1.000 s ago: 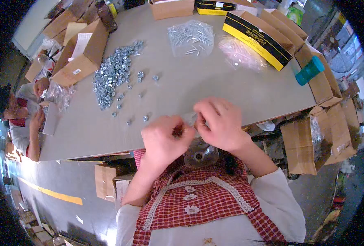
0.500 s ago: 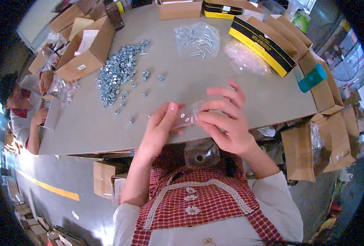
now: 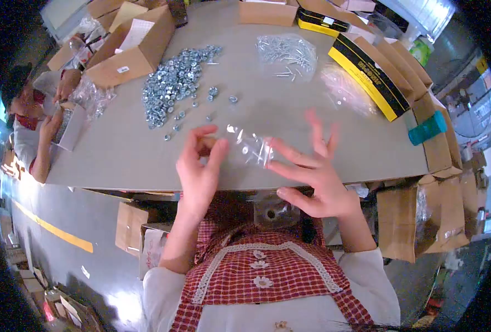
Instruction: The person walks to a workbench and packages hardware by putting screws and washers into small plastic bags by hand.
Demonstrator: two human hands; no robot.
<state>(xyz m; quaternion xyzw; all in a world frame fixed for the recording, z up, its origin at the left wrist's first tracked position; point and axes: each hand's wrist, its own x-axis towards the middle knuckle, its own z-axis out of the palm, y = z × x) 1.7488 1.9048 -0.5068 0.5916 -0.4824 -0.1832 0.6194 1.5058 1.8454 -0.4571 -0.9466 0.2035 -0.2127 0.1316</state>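
Note:
A small clear plastic bag (image 3: 247, 147) with a few white washers and small metal pieces inside is between my two hands, over the table's near side. My left hand (image 3: 198, 166) is at the bag's left end, fingers curled and thumb apart from them; whether the thumb tip touches the bag I cannot tell. My right hand (image 3: 320, 180) has its fingers spread, two fingertips at the bag's right edge and the thumb clear of it. Its outer fingers are blurred. Beyond my left hand lies a heap of metal nuts (image 3: 173, 83), with several loose ones nearby.
A bag of screws (image 3: 287, 52) and a pinkish bag of washers (image 3: 348, 91) lie farther back. Black-yellow boxes (image 3: 370, 74) and a teal cup (image 3: 427, 128) line the right. At left, a cardboard box (image 3: 129, 63) stands near another person's hands (image 3: 52, 122) at a white box (image 3: 71, 127).
My left hand has moved left, its thumb lifting from the bag's face. My right hand's fingers have spread and its thumb has dropped away. The view has shifted slightly.

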